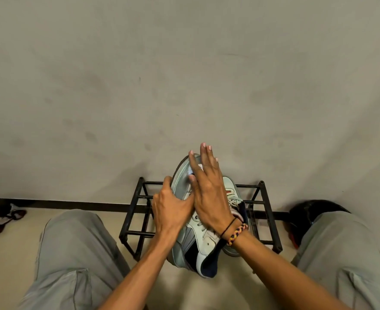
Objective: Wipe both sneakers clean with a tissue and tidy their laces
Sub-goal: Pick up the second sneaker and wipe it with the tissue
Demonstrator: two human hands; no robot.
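A pale grey-green sneaker (190, 245) with a dark navy heel is held up in front of me, toe pointing away. My left hand (170, 209) grips its left side and sole edge. My right hand (209, 189) lies flat across the toe with fingers spread, pressing a small white tissue (191, 170) that peeks out under the fingers. A second sneaker (231, 191) of the same colour rests behind on the black metal rack (144, 233), mostly hidden by my right hand and the first shoe. White laces (234, 201) show beside my right wrist.
The rack stands against a plain grey wall (184, 74) on a beige floor. My knees in grey trousers (72, 253) flank it on both sides. A dark round object (305, 211) lies at the right, and dark footwear (5, 217) at the far left.
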